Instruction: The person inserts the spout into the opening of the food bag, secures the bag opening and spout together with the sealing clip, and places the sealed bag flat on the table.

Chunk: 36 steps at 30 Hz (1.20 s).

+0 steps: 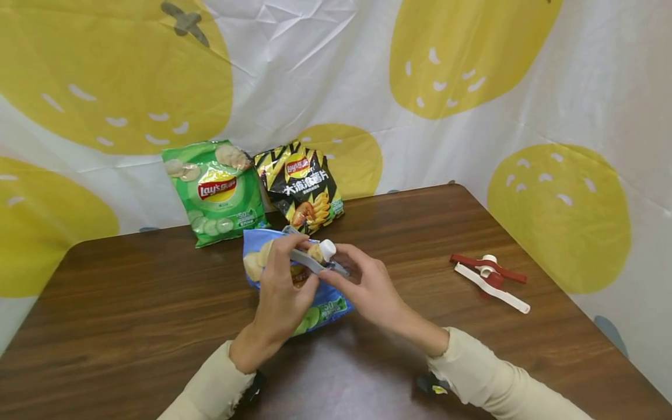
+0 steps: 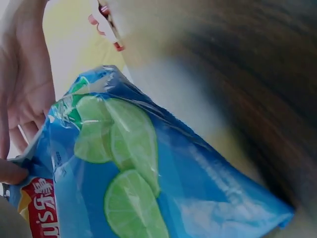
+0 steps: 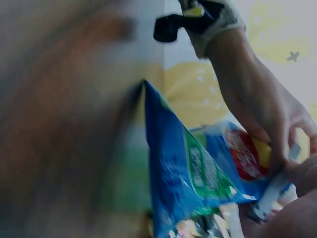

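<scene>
A blue bag of Lay's chips (image 1: pixel 328 309) with lime slices printed on it is held up over the table between both hands. Across its upper part lies a grey bag clip (image 1: pixel 307 261) with a white capped spout (image 1: pixel 328 249). My left hand (image 1: pixel 278 297) pinches the grey clip at its left part, thumb below and index finger above. The right hand (image 1: pixel 375 291) grips the clip's other end beside the cap, its thumb on the near arm. In the right wrist view the clip (image 3: pixel 270 196) runs along the bag's edge, partly hidden by fingers.
A green Lay's bag (image 1: pixel 220 198) and a black-and-yellow Lay's bag (image 1: pixel 299 186) lean against the fruit-print cloth (image 1: pixel 446 146) at the back. On the right of the wooden table (image 1: pixel 157 303) lie a red clip (image 1: pixel 511 275) and a white clip arm (image 1: pixel 493 289), overlapping.
</scene>
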Available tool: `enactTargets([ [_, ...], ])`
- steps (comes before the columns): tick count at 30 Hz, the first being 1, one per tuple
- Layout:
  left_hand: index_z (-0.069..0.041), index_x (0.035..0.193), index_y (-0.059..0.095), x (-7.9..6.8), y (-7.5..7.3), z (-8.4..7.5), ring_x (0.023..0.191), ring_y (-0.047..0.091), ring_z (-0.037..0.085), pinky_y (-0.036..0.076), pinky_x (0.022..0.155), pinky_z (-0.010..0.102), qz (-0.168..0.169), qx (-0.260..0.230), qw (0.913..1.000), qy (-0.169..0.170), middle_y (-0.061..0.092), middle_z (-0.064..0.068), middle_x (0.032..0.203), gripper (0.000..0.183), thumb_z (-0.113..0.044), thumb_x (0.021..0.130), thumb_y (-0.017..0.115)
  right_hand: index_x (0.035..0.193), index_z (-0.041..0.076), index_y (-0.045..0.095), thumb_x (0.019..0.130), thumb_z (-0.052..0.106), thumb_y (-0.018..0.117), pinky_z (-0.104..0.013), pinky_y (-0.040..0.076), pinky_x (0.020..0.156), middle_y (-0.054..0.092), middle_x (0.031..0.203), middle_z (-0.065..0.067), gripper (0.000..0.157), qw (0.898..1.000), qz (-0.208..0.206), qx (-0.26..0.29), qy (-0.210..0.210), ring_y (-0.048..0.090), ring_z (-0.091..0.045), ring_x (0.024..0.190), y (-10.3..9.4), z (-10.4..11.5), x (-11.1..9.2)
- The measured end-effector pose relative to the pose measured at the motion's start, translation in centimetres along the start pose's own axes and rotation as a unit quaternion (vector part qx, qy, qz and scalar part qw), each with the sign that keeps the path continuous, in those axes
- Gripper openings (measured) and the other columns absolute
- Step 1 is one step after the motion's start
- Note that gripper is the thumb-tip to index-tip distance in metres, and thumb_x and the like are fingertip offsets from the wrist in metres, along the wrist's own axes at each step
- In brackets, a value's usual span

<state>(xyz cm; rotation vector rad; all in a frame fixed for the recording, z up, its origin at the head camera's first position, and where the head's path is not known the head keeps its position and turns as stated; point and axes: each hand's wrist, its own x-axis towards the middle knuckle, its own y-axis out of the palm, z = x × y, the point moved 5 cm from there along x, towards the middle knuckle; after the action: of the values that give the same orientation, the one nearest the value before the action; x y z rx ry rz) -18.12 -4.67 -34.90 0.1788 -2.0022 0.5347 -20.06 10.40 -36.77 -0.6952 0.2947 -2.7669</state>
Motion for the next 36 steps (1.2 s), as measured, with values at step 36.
enactTargets([
  [36,0.000,0.137,0.035,1.3,-0.5,-0.1,0.109,0.065,0.027,0.055,0.088,0.033,0.062,-0.143,0.9808,-0.118,0.051,0.016,0.128,0.064,0.012,0.084,0.068,0.124,-0.001,0.065,0.090,0.006,0.073,-0.025,0.053,0.081,0.075,0.100,-0.013,0.035,0.983,-0.041,0.141,0.107,0.070,-0.013,0.091,-0.6,-2.1,0.3],
])
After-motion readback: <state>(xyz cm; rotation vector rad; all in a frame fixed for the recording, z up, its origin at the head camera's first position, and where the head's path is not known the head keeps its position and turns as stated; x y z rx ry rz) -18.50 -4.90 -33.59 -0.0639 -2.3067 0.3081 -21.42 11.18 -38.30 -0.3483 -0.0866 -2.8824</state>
